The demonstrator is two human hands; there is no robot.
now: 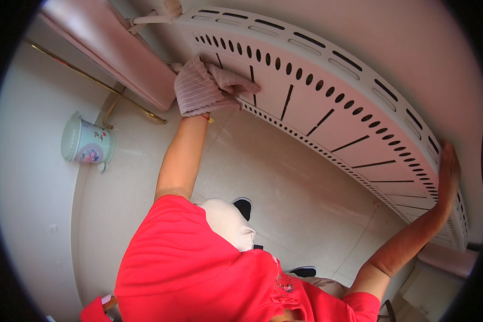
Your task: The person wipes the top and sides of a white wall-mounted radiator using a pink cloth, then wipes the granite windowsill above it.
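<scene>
A dusty-pink striped cloth (193, 86) covers my left hand (191, 102) and lies against the far-left front of a white slotted radiator (306, 108). The fingers of that hand are hidden under the cloth, and one loose fold spreads to the right over the panel. On the wrist is a thin red cord with a small yellow charm. My right hand (449, 173) rests on the radiator's top edge near its right end. Its fingers lie along the slotted top; the thumb cannot be made out.
At the left, a pink panel (116, 52) stands close to the radiator's end, beside a white pipe (153, 19). A brass-coloured metal rail (92, 82) runs below it. A lidded pail (90, 139) with a flower print stands by the white wall (32, 177). Tiled floor (290, 181) lies beneath me.
</scene>
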